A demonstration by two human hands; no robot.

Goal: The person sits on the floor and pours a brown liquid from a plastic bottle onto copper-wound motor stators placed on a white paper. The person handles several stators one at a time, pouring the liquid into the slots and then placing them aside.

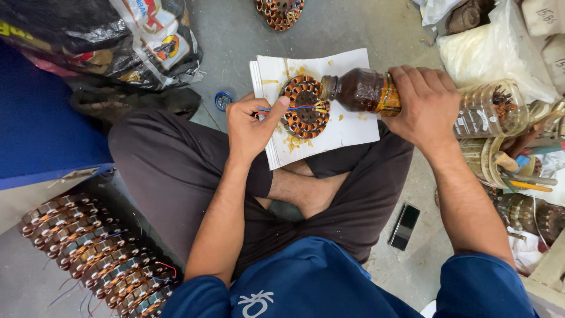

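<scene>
I sit cross-legged on the floor with a stack of white paper sheets (pixel 353 126) across my legs. On it lies a round copper-wound stator (pixel 305 106) with coloured lead wires. My left hand (pixel 252 126) pinches the stator's left edge and its wires, thumb on the winding. My right hand (pixel 425 100) grips a small brown bottle (pixel 360 90) lying sideways, its mouth touching the stator's right rim. Amber drips stain the paper around the stator.
A stack of similar stators (pixel 97 256) lies at lower left, and another stator (pixel 279 12) at the top. A blue cap (pixel 223 100) rests near my knee. A black phone (pixel 404 226) lies on the floor. Plastic jars, bags and tools (pixel 506 135) crowd the right.
</scene>
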